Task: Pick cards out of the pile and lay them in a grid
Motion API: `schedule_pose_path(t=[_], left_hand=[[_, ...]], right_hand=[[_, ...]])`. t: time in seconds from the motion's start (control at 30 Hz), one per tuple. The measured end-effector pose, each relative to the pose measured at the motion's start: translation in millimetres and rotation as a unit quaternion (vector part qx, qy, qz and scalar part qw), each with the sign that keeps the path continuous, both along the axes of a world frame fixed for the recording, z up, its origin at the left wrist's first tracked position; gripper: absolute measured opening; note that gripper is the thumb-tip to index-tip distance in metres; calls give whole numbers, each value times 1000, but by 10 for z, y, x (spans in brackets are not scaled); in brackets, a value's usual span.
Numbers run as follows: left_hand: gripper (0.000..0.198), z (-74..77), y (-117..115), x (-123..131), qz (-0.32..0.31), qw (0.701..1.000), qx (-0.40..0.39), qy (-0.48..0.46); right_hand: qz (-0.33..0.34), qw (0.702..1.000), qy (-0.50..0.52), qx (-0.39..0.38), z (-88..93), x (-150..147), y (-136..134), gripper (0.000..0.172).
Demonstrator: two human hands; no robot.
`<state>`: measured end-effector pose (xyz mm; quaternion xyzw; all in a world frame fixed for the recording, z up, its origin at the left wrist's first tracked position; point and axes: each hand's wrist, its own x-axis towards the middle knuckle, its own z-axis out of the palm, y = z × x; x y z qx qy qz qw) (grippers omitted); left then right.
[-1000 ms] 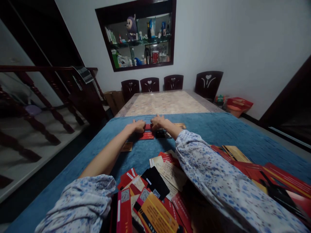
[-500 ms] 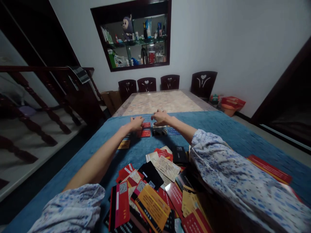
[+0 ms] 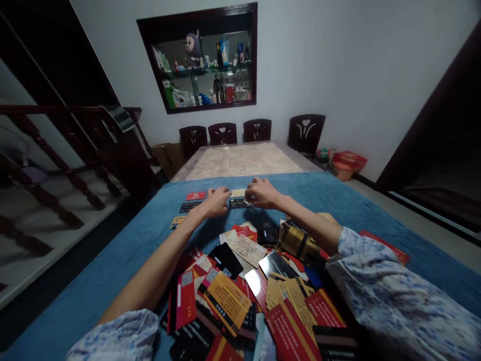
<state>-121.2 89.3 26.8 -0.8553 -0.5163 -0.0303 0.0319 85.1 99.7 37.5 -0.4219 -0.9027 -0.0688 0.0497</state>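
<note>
My left hand [image 3: 218, 201] is over the blue cloth with its fingers curled down, the fingertips by the left ends of a cream card [image 3: 238, 193] and a black card [image 3: 239, 203]. At the right ends of these two cards is my right hand [image 3: 261, 193], its fingers bent and drawn together. Whatever is under the fingertips of either hand is hidden. Left of my left hand lie a red card [image 3: 196, 196], a dark card [image 3: 189, 207] and a yellow card [image 3: 177, 222] with a figure on it. Closer to me, a loose heap of cards [image 3: 227, 301] spreads between my forearms.
The blue cloth [image 3: 124, 260] covers the near part of the table, and the pale tabletop [image 3: 240, 159] shows beyond. A gold roll-shaped thing [image 3: 300, 242] with a dark band lies by my right forearm. Another red card [image 3: 387, 245] sits at the right. Chairs [image 3: 257, 131] stand behind.
My right hand has moved slightly right and down, its fingers now closer together. My left hand has shifted right across the row, uncovering cards at its left. The view has turned slightly.
</note>
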Motion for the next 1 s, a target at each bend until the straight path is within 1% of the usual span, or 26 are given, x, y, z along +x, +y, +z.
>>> schedule_pose_path(t=[0.13,0.37,0.43,0.5,0.57,0.63,0.77,0.83,1.0], left_hand=[[58,-20,-120,68,-26,1000,-5,-16],[59,-109,-306,222,-75,996,-21,-50],[56,-148,-335,271,-92,994,-20,-58],[48,-191,-356,318,-109,992,-15,-63],[43,-234,-377,359,-124,990,-14,-62],[43,-274,-401,398,-136,989,-19,-54],[43,-343,-446,471,-136,989,-38,-45],[43,-372,-461,499,-134,988,-55,-48],[54,-428,-471,514,-153,982,-95,-56]], right_hand=[[-5,1000,24,0,-78,194,-157,20],[-25,999,39,-4,-154,533,-489,18],[-28,999,40,-10,-168,627,-553,18],[-31,999,41,-13,-185,704,-588,17],[-32,999,40,-13,-202,753,-606,17],[-30,999,33,-19,-212,765,-626,16],[-23,999,6,-38,-199,701,-705,15],[-22,999,-8,-43,-186,651,-756,21],[-14,998,-42,-45,-201,557,-850,48]])
